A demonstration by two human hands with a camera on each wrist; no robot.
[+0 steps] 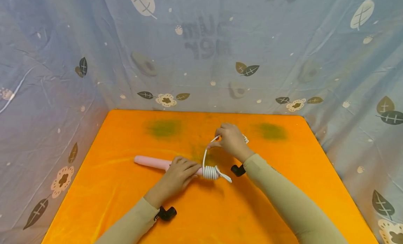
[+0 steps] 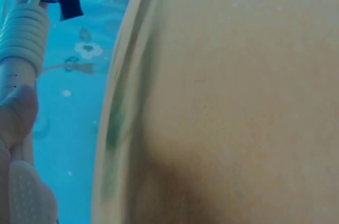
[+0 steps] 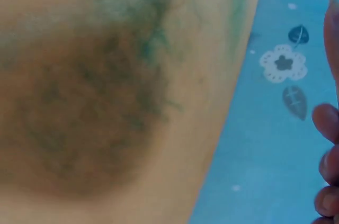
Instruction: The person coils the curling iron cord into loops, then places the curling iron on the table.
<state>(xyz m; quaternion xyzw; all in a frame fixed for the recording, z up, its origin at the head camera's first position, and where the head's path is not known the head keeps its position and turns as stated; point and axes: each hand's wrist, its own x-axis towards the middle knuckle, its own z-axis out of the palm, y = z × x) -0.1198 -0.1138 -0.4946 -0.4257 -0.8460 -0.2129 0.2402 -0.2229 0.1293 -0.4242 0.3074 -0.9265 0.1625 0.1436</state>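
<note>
A pink curling iron (image 1: pixel 152 162) lies across the middle of the table, its barrel pointing left. My left hand (image 1: pixel 182 170) grips it around the handle. White cord (image 1: pixel 210 172) is wound in several tight turns about the handle's right end, and a short loop sticks out beyond them. From the coil a length of cord rises to my right hand (image 1: pixel 232 141), which pinches it between thumb and fingers. The cord's white end (image 1: pixel 246 139) shows behind that hand. In the left wrist view the thumb (image 2: pixel 21 110) presses the handle below the coil, near a dotted lever (image 2: pixel 30 195).
An orange cloth (image 1: pixel 110 198) with dark green patches covers the table. Patterned curtains (image 1: pixel 201 72) hang around its back and sides. Black wrist-camera mounts (image 1: pixel 167 214) stick out beside both wrists.
</note>
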